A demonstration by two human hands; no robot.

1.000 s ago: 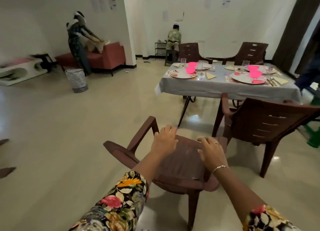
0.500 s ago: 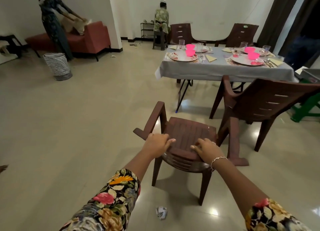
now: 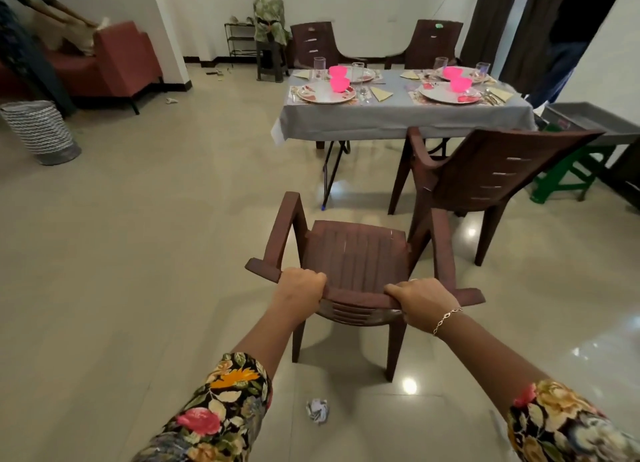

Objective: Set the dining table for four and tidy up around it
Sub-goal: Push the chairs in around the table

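Both hands (image 3: 299, 288) (image 3: 424, 299) grip the chair (image 3: 353, 250) short of the laid table (image 3: 398, 119); crumpled paper (image 3: 317, 410) remains unpicked

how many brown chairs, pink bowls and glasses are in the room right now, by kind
brown chairs: 4
pink bowls: 4
glasses: 4
total: 12

Earlier-tilted chair (image 3: 353, 250) now upright; left hand (image 3: 299, 285) and right hand (image 3: 424, 297) curled round its backrest (image 3: 356, 296).
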